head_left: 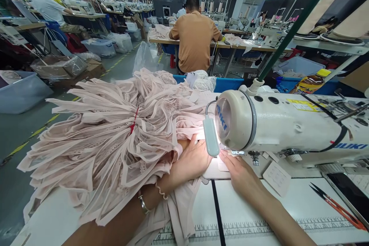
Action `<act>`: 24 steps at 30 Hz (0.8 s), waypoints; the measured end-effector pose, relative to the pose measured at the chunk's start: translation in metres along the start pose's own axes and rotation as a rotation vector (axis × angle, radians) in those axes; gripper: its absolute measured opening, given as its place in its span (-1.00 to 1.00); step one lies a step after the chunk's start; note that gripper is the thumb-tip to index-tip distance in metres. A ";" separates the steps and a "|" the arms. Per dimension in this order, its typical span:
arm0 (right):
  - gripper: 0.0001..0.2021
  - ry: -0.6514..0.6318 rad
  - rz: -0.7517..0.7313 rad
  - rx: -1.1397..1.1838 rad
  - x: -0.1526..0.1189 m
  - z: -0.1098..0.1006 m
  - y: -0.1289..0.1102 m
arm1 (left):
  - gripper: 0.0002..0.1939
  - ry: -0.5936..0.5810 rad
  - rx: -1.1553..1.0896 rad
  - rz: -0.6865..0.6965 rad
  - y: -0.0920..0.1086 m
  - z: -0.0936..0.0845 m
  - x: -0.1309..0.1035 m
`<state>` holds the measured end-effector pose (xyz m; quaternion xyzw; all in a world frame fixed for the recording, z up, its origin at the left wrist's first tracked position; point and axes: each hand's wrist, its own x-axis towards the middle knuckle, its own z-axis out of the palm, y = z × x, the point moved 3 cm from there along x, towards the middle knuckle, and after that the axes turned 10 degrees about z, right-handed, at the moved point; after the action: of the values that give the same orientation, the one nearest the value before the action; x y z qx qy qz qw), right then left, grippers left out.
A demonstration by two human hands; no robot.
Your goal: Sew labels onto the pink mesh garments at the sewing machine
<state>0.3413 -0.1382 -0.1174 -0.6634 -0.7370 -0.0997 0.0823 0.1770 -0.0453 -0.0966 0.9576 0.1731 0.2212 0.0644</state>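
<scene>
Beside the needle area of a white sewing machine [259, 123], my left hand [196, 159] lies flat on pale pink fabric [190, 127]. Its fingertips are partly hidden behind the small grey-green lamp [211, 136]. From the other side, my right hand [236, 167] reaches in with its fingers stretched out and close together, touching a small pale pink piece [222, 164] by the needle. The needle itself is hidden. A large bundle of sheer pink garment pieces [115, 134], tied with a red strip [133, 125], lies left of and over my left forearm.
Orange-handled thread snips [340, 207], a phone [350, 192] and a square paper tag [277, 178] lie at the right. A printed ruler [245, 230] runs along the table's front. A bottle [311, 82] stands behind the machine. A person in a brown shirt [194, 38] sits ahead.
</scene>
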 end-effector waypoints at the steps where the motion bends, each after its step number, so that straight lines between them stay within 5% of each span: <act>1: -0.25 -0.026 0.014 0.004 0.000 0.001 0.001 | -0.82 0.002 -0.004 -0.006 0.000 0.000 0.000; 24: -0.24 -0.308 0.121 0.074 0.006 -0.002 0.001 | -0.83 0.010 0.026 -0.009 -0.003 0.007 -0.005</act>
<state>0.3422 -0.1332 -0.1143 -0.7107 -0.7026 0.0355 -0.0010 0.1755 -0.0447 -0.1053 0.9564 0.1805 0.2234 0.0523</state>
